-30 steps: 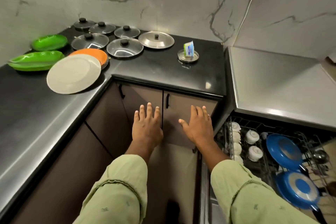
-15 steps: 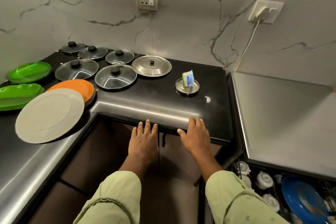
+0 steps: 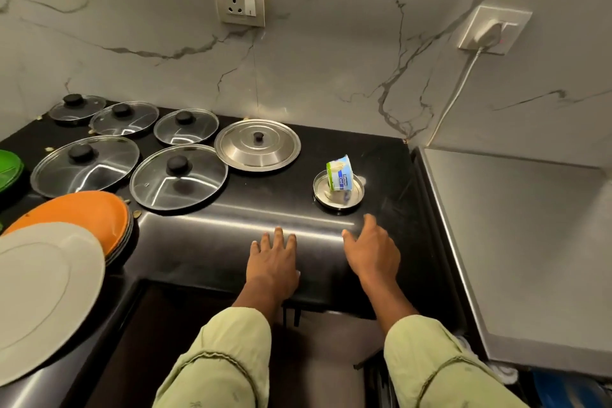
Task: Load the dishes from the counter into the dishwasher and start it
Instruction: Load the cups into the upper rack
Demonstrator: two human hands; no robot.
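We hold our left grip (image 3: pixel 273 262) and right grip (image 3: pixel 372 252) empty and outstretched over the black surface (image 3: pixel 381 156), the small steel dish (image 3: pixel 319 189) lying just beyond the right grip.

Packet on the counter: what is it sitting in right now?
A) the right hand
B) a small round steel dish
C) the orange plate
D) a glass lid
B: the packet stands tilted inside the small steel dish, just beyond the right hand, which is open and not touching it.
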